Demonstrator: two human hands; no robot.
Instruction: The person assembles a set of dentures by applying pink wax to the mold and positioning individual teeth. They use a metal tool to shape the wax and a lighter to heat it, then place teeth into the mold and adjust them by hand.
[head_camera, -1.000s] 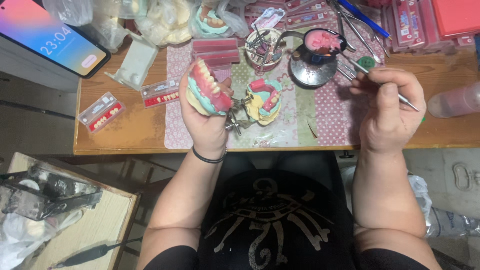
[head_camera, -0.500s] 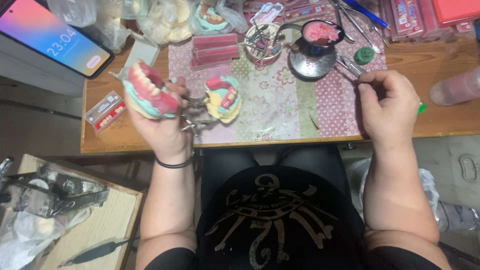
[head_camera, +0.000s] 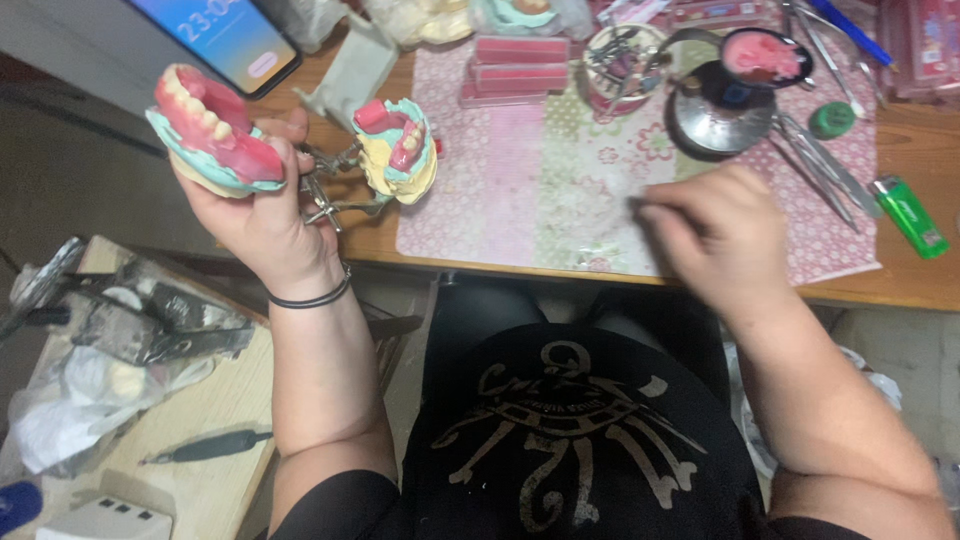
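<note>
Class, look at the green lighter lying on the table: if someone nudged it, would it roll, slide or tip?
The green lighter lies flat on its side, so it probably cannot tip. Its flattened body suggests sliding rather than rolling. Small and plastic-looking, it likely moves at a light push along the bare wooden table.

The left hand grips a hinged denture model, opened, with pink gums and teal bases. The right hand, blurred, hovers over the patterned mat on the tabletop near a green lighter.
</note>
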